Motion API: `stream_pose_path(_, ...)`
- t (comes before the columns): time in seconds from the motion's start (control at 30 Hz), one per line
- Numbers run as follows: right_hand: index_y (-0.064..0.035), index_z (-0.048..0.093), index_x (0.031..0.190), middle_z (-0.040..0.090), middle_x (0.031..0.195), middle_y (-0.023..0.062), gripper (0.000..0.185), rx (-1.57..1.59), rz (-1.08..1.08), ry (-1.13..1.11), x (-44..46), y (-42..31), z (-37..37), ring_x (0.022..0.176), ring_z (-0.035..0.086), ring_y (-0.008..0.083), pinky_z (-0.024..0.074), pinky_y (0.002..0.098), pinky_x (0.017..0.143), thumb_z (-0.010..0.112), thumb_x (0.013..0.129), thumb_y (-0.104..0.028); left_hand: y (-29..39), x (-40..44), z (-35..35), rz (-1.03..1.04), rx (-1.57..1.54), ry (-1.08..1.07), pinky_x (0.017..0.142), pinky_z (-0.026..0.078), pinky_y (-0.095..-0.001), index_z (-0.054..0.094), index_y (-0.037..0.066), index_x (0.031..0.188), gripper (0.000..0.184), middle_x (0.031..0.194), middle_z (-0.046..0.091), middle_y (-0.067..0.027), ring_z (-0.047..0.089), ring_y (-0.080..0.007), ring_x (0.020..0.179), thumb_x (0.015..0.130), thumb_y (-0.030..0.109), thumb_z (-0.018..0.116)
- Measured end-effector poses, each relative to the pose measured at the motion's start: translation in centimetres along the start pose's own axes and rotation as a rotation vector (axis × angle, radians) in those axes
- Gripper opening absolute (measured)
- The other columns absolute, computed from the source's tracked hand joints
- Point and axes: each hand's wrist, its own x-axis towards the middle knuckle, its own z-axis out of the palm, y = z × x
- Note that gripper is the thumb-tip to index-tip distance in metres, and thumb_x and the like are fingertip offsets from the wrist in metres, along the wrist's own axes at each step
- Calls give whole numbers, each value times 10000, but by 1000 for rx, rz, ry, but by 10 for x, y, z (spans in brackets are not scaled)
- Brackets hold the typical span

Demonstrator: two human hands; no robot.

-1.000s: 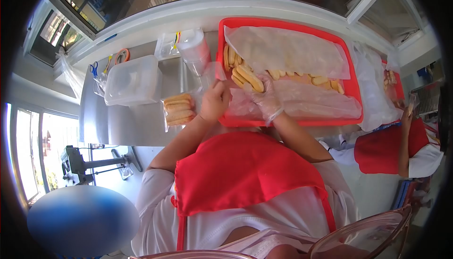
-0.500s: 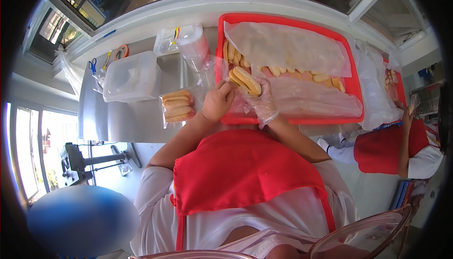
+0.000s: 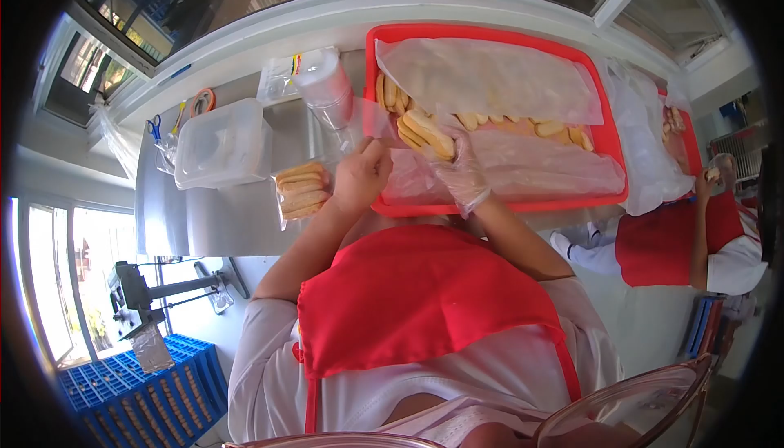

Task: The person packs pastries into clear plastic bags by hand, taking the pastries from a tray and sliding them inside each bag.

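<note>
My right hand point(image 3: 462, 172), in a clear plastic glove, is closed around a small stack of ladyfinger biscuits point(image 3: 426, 135) above the left part of a red tray point(image 3: 500, 206). To its left, my bare left hand point(image 3: 363, 173) has its fingers curled together. Clear plastic film point(image 3: 369, 119) lies just beyond those fingers; whether they grip it is hard to see. Inside the tray, more ladyfingers point(image 3: 559, 131) show between sheets of translucent paper point(image 3: 498, 76). A clear pack of ladyfingers point(image 3: 301, 190) rests on the metal table, left of my left hand.
A translucent plastic box point(image 3: 219, 144), a roll of clear plastic bags point(image 3: 325, 87), scissors point(image 3: 154, 127) and orange tape point(image 3: 203, 102) occupy the table's left. White plastic point(image 3: 645, 142) lies right of the tray. A co-worker in a red apron point(image 3: 653, 240) stands right; blue crates point(image 3: 151, 395) stand lower left.
My left hand has moved left and slightly down, away from the held ladyfingers. My right hand has shifted slightly right, still holding them. The blurred blue shape at lower left is gone, exposing crates.
</note>
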Motion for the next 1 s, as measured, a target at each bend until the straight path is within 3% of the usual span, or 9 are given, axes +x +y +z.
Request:
stream_pose_path(0.07, -45, 370, 1139, 436, 1107, 89, 505, -257, -131, -89, 4, 14, -9, 1025, 462, 178, 407, 302, 858, 603, 701, 46, 14, 5, -1, 75, 60, -61, 525, 452, -371, 549, 80, 905, 168, 760, 556, -101, 560, -295, 618, 749, 34, 509)
stream_pose_path(0.4, -57, 384, 1117, 436, 1139, 90, 499, -132, -269, -115, 2, -13, 14, 1046, 454, 180, 391, 303, 883, 631, 697, 54, 21, 7, 5, 102, 72, -100, 511, 453, -380, 558, 95, 939, 215, 739, 540, -101, 551, -300, 589, 739, 37, 504)
stream_pose_path(0.7, -75, 366, 1114, 435, 1139, 85, 514, -142, -371, -125, 6, -6, 15, 1058, 449, 183, 380, 304, 892, 630, 696, 67, 18, 5, 5, 185, 120, -80, 504, 450, -373, 533, 73, 858, 127, 733, 539, -105, 553, -303, 591, 737, 35, 525)
stream_pose_path(0.9, -67, 352, 1136, 423, 1080, 75, 538, -171, -380, -118, 8, -12, 13, 991, 457, 162, 408, 290, 840, 646, 699, 43, 2, -9, 2, -52, -182, 72, 501, 425, -333, 478, 39, 832, 86, 710, 543, -117, 529, -297, 551, 772, 24, 539)
stream_pose_path(0.97, -63, 353, 1133, 437, 1064, 85, 524, -249, -339, -66, 6, -3, 10, 961, 469, 154, 424, 286, 812, 638, 705, 39, 2, -7, -12, -136, -147, 97, 498, 413, -326, 477, 37, 833, 100, 651, 508, -123, 505, -253, 516, 769, 28, 554)
stream_pose_path(1.0, -66, 356, 1126, 449, 1049, 96, 507, -183, -181, -50, 4, -5, 6, 927, 485, 165, 434, 288, 779, 626, 709, 34, -4, -7, -18, -169, -95, 105, 496, 411, -326, 477, 37, 833, 102, 647, 504, -124, 503, -245, 513, 768, 26, 555)
